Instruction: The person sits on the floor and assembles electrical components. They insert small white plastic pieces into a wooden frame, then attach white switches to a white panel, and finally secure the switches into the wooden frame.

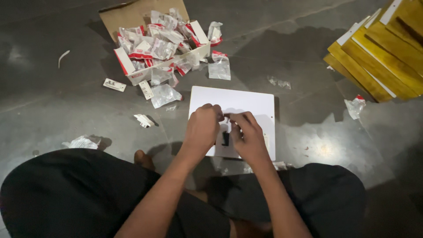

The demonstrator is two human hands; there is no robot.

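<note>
White rectangular plastic board (246, 103) lies on the grey floor (66, 114) at centre. At 11 o'clock sits a cardboard box of clear packets (158, 44). Left hand (202, 128) and right hand (246, 136) pinch a small part, possibly a screw (225, 116).

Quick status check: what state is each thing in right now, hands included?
Left hand: fingertips pinched on a small part, over the board.
Right hand: pinching the same small part.
White board: flat on the floor.
Cardboard box: open, heaped with plastic packets.
Loose packet: lying beside the box.
Yellow boards: stacked.
</note>
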